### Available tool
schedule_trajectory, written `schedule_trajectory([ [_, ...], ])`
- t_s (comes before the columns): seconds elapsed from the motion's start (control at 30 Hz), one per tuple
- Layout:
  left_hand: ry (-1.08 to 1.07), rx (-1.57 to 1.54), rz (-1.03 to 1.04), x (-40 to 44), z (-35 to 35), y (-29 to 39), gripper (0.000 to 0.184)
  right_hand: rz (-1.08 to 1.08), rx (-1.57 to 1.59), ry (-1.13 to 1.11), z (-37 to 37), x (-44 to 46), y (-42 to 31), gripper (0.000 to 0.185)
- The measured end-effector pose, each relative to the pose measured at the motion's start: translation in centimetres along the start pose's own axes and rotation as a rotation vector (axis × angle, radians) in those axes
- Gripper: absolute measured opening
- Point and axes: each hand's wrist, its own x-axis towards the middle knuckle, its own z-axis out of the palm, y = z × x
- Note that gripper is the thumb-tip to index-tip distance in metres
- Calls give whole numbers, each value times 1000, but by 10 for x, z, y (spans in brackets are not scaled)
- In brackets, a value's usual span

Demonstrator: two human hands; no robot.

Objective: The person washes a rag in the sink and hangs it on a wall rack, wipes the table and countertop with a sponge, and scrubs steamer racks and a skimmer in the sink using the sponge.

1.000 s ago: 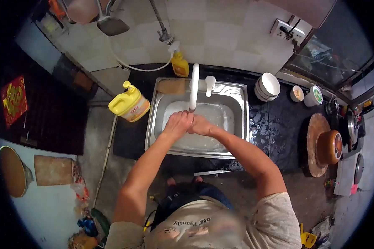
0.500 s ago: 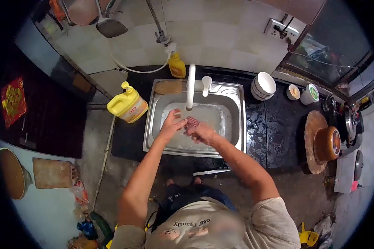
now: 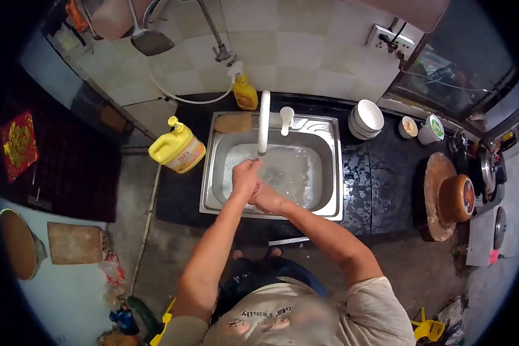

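Note:
Both my hands are closed and pressed together over the near left part of a steel sink (image 3: 335, 173). My left hand (image 3: 247, 176) is a fist on top, just below the white faucet (image 3: 264, 121). Against its wrist side lies my right hand (image 3: 267, 198), its fingers wrapped round. A red checked cloth is squeezed between them; only a small reddish bit shows, the rest being hidden by the fingers. Cloudy water with some foam stands in the basin below.
A yellow detergent jug (image 3: 177, 149) stands left of the sink, and a yellow bottle (image 3: 245, 94) behind it. To the right are stacked white bowls (image 3: 368, 118), a small cup (image 3: 408, 127), a white tub (image 3: 431, 130) and a round wooden board (image 3: 436, 173).
My left hand has gone from open fingers to a fist. Both hands have come together and moved toward me, and the cloth, visible before in my right hand, is now almost hidden.

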Motion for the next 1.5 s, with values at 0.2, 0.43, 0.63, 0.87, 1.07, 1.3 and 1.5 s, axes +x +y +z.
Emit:
schedule_trajectory([
  [0.2,172,91,184,15,7,-21,23,-207,-546,204,5,21,36,43],
  [0.43,-1,-114,226,28,27,-15,32,30,-634,525,-32,7,15,41],
  [0.63,-414,31,76,-27,-58,-5,40,-42,-124,208,6,-41,-40,56],
  [0.87,-340,-424,86,-113,-254,-51,40,-77,259,-78,160,-23,-26,35],
  [1.07,-161,-219,293,-161,-379,-85,32,-228,102,15,260,19,-31,17],
  [1.3,401,225,459,-221,-530,-149,31,-291,270,-137,422,49,-72,15],
  [1.5,209,-27,739,-228,-521,-88,40,-236,-29,-310,475,70,-121,33],
])
